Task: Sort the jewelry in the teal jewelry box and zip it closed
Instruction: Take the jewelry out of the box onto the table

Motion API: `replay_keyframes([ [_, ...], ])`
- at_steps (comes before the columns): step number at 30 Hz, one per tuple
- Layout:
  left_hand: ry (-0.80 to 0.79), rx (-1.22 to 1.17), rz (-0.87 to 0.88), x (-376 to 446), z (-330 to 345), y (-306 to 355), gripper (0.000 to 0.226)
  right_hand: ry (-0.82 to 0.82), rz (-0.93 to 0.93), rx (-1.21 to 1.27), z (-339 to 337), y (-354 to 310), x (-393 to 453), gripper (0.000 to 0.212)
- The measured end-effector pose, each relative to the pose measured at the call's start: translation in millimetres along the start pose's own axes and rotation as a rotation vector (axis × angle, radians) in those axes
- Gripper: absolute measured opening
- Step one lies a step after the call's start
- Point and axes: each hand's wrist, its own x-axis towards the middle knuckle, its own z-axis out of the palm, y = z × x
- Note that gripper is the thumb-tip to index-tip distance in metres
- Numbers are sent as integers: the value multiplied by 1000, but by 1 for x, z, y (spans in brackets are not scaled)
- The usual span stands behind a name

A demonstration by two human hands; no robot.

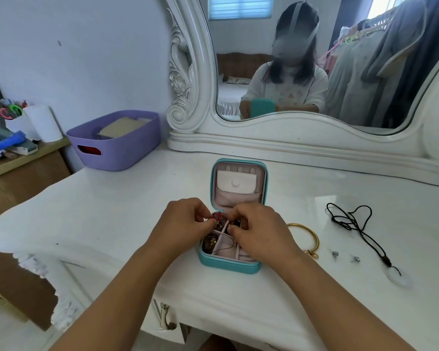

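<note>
I am working both hands over the open teal jewelry box (229,266), sitting near the dressing table's (112,211) front edge. Left hand (185,224) fingers are pinching a red cord (217,216); right hand (260,230) fingers are curling closed, contents indiscernible

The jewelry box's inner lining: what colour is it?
Pale pinkish lilac, inside the teal jewelry box; seen best on the open lid in the head view.

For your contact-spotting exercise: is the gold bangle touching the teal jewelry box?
Apart. The head view shows the gold bangle lying on the white tabletop right of the teal jewelry box, with bare surface between them.
</note>
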Motion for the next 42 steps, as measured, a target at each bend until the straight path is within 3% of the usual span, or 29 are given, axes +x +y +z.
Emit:
replay_keyframes([
  [6,52,-10,51,3,-2,2,7,7,8,59,-1,1,-1,24],
  [12,38,-505,72,5,-16,24,13,45,43,315,-5,1,2,44],
  [17,7,-744,111,7,-27,42,13,73,-56,642,-13,-7,5,43],
  [21,13,-732,119,10,-29,47,11,-7,-4,908,-17,-8,8,23],
  [24,22,-746,101,9,-29,46,11,25,83,1005,-18,-6,11,13],
  [33,115,-640,39,11,-27,39,14,90,163,1178,-28,-5,12,8],
  [40,125,-455,106,9,-14,43,9,72,123,1317,-45,-6,11,12],
  [42,61,-561,141,3,-11,49,13,67,120,1333,-47,-5,10,12],
])
